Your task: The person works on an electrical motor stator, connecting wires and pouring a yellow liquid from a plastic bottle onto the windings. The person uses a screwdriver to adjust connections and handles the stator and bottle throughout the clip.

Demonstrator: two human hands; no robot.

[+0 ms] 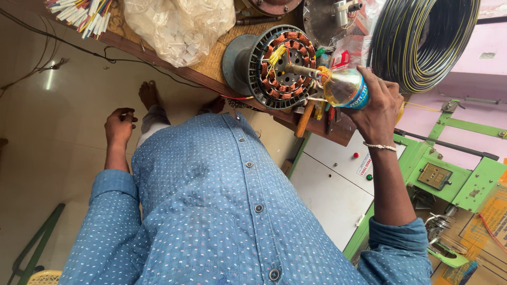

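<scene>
Fingers of the left hand (119, 126) are curled in by the person's side, well apart from the bench (211, 66); whether they pinch anything small I cannot tell. At the top left corner of the bench lies a bundle of thin coloured sleeves (79, 16), and beside it a clear plastic bag (179, 26) stuffed with small white slips.

Further right, a round stator (282, 66) with copper windings stands on edge on the bench, yellow leads hanging from its face. It looks heavy and rigid, best held by the metal rim, since the windings and leads would likely damage easily.

The right hand (377, 108) is wrapped firmly round a clear plastic bottle (346, 87) of yellowish liquid. The bottle is tilted on its side with its neck just at the stator's face. It is probably light, with thin walls that give under a squeeze, and slippery if the liquid is oily; the labelled body is the sound place to grip. Its label is a blue band with pale lettering, partly under the fingers.

Behind the bottle sits a red-and-white packet (340, 58). Below, a white cabinet (338, 179) carries a red button, a green button and a small white rectangular sticker (364, 164). A coil of black, yellow-striped cable (422, 39) fills the top right.
</scene>
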